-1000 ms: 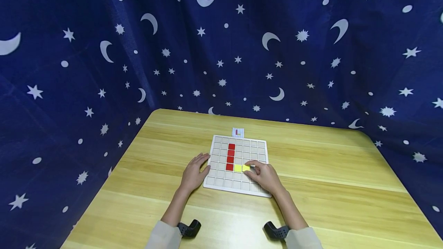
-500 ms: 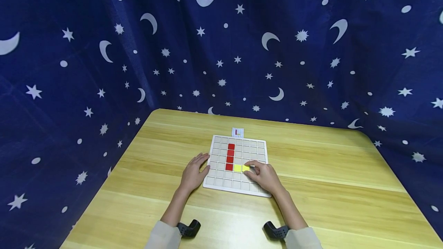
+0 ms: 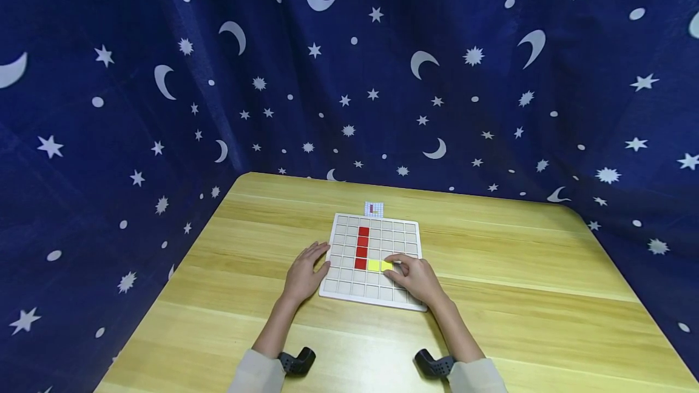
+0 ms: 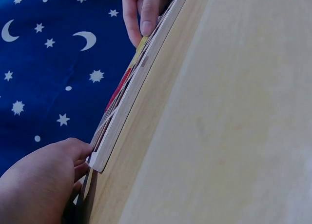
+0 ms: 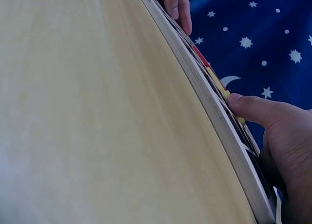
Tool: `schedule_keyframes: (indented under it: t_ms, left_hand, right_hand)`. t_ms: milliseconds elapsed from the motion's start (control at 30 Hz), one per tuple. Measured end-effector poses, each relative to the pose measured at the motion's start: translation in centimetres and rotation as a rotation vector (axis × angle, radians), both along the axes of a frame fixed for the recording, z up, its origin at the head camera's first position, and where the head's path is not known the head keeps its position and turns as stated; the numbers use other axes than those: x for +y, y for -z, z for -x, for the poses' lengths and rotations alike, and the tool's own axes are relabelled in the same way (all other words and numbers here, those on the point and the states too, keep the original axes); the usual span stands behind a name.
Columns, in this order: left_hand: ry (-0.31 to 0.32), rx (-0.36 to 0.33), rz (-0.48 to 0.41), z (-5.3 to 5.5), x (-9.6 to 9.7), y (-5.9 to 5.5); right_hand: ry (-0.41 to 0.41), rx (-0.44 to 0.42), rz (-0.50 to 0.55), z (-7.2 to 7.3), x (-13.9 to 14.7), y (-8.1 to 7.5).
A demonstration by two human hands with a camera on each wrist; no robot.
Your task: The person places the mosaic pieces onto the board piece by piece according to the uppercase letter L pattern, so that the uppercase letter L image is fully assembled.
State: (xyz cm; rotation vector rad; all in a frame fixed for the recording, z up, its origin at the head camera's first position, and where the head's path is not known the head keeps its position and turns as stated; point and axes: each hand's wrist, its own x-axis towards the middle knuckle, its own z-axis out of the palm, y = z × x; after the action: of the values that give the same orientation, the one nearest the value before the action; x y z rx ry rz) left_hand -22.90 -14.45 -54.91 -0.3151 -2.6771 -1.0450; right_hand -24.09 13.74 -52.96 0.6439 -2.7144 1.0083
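Note:
A white grid board (image 3: 344, 276) lies flat on the table. Several red tiles (image 3: 362, 251) form a column in its cells, and beside the lowest one a yellow tile (image 3: 374, 265) fills the cell to the right. My right hand (image 3: 417, 278) pinches a second yellow tile (image 3: 386, 265) between thumb and finger, in the cell adjoining the first. The thumb (image 5: 239, 102) shows against that tile's edge in the right wrist view. At the board's left edge my left hand (image 3: 303, 275) rests with fingers extended, fingertips and thumb at the rim.
Just behind the board's far edge lies a small card (image 3: 374, 209) printed with a grid and a coloured L shape. The wooden table (image 3: 519, 296) extends to both sides. A dark blue curtain (image 3: 382, 71) with stars and moons hangs behind and at the sides.

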Motion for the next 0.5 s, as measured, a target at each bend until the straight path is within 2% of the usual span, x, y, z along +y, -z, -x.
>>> schedule_keyframes:
  t_ms: [500]
  left_hand:
    - [-0.004,-0.007,0.004,-0.03,0.04,-0.05]
  right_hand:
    - [0.005,-0.028,0.002,0.06,-0.08,-0.04]
